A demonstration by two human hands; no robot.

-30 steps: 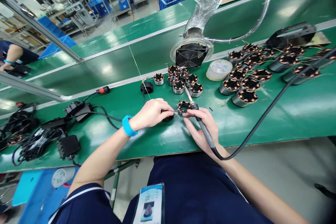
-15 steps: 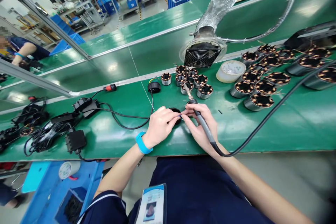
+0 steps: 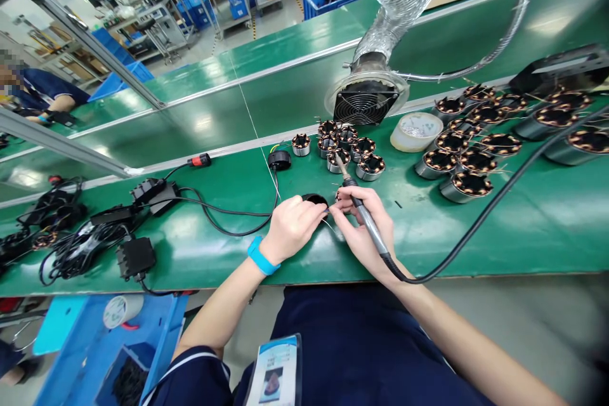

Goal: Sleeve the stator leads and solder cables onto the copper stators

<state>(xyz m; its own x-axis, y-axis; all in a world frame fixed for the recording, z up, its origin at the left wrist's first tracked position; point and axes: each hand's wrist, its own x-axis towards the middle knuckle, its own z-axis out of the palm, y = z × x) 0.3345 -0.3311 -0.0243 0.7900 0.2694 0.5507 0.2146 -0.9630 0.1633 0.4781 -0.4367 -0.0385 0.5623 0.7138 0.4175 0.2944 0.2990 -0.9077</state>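
My right hand [image 3: 365,228] is closed round a soldering iron [image 3: 370,223], whose tip points up and away over the bench. Its thumb and index finger also meet at my left fingertips. My left hand [image 3: 294,228], with a blue wristband, is pinched closed. A thin silvery solder wire [image 3: 257,133] runs down into it, and a curved end shows below the fingers. Something small and dark lies between the fingertips of both hands, too small to name. Just behind the left fingers sits a black round housing [image 3: 314,198], partly hidden. Several small copper-wound stators [image 3: 370,167] stand beyond the iron's tip.
Larger stators [image 3: 466,186] stand in rows at the right, beside a white tub [image 3: 417,130]. A fume fan [image 3: 365,106] with a foil duct faces the bench. A black cap [image 3: 279,159] with a cable, adapters [image 3: 136,256] and coiled cables lie left. The iron's cord crosses the right side.
Both hands stay almost in place, fingertips still together. My left hand has shifted slightly, showing more of the black housing and a curved wire end below the fingers.
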